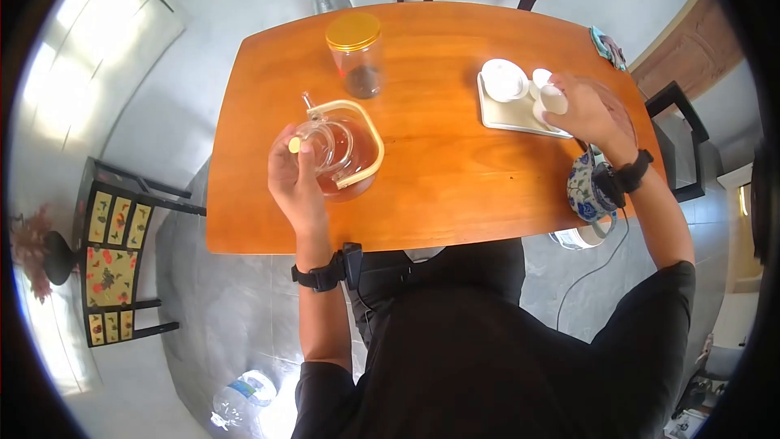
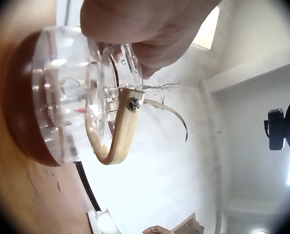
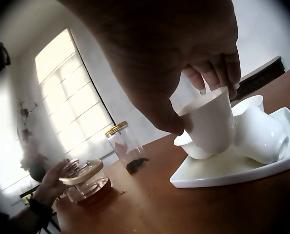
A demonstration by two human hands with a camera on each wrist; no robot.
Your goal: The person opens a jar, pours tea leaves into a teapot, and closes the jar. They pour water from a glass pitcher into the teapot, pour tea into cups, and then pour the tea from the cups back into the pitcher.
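At the table's left, the left hand (image 1: 298,171) pinches the knob of the glass lid (image 1: 325,146) on a glass teapot (image 2: 67,97). Reddish-brown liquid lies in the pot, whose pale wooden handle (image 2: 123,131) is folded to one side. Over the white tray (image 1: 520,124), the right hand (image 1: 589,118) grips a white cup (image 3: 209,122) by its rim, thumb on one side and fingers on the other. Beside that cup on the tray are a white lidded-bowl-like vessel (image 1: 504,80), lying tilted in the right wrist view, and other white cups.
A jar (image 1: 355,57) with a gold lid and dark contents stands behind the teapot. A blue-and-white porcelain pot (image 1: 587,187) stands at the right front edge, near the right wrist. A folded cloth (image 1: 607,47) lies at the back right corner. Chairs stand around the table.
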